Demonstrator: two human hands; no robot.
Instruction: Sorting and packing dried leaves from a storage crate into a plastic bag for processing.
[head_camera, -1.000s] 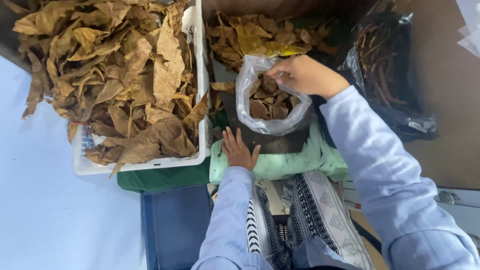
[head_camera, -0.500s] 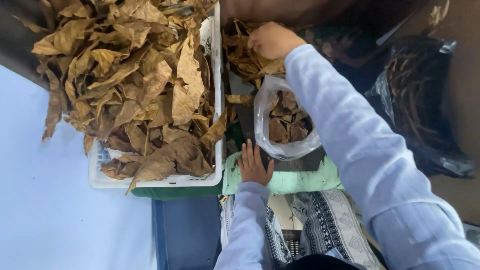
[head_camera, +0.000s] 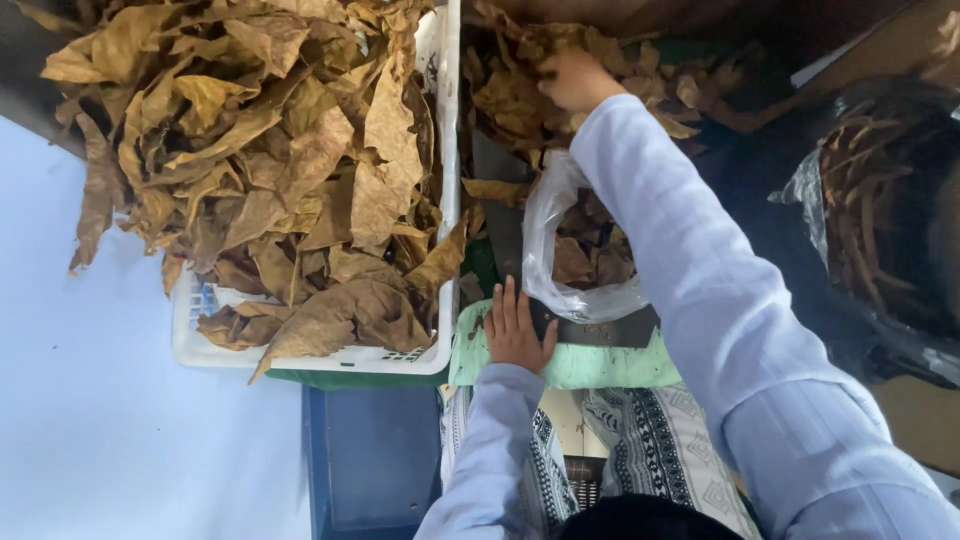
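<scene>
2 hands work apart here. Nearest, the left hand (head_camera: 517, 330) lies flat, fingers spread, on the mint-green cloth (head_camera: 590, 365), seemingly steadying the base of the clear plastic bag (head_camera: 585, 250) of brown leaf pieces. Farther off, the right hand (head_camera: 578, 80) is sunk in the loose dried-leaf pile (head_camera: 520, 95); its fingers are buried, so their grip cannot be judged. The white crate (head_camera: 440, 340) is cut off at the top.

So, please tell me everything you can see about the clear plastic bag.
The clear plastic bag is thin, crinkled and see-through. It stands open between the white crate and the right arm, and holds dry brown leaves. Its bottom rests on a dark flat board beside the left hand. The right sleeve covers its right side.
</scene>
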